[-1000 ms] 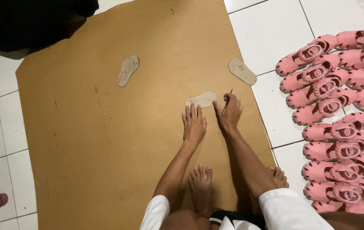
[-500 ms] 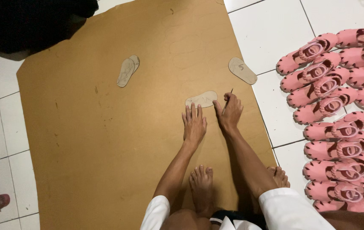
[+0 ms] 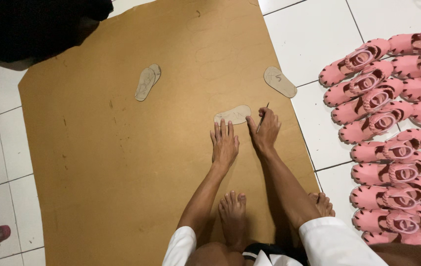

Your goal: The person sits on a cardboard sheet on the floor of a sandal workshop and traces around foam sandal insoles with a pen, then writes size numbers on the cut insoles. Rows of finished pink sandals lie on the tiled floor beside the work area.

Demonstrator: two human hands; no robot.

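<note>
Sole-shaped pale cardboard template (image 3: 232, 115) lies flat on a large brown cardboard sheet (image 3: 97, 162) spread over white floor tiles, just above the centre of the head-camera frame. The left hand (image 3: 224, 144) rests open, palm down, fingertips touching the template's lower edge and pinning it. The right hand (image 3: 265, 132), just to the template's right, is closed around a thin pencil-like marking tool (image 3: 262, 118) whose tip meets the template's right end. Tracing well seems to call for steady downward pressure from the left fingers so the template cannot slide, and for keeping the tool tight against the edge. Two more sole cut-outs lie higher up: a stacked pair (image 3: 147, 82) at upper left of centre, and a single one (image 3: 279, 82) at the sheet's right edge. Rows of pink moulded sandals (image 3: 392, 148) fill the right side. The person's bare feet (image 3: 233, 214) rest at bottom centre.
</note>
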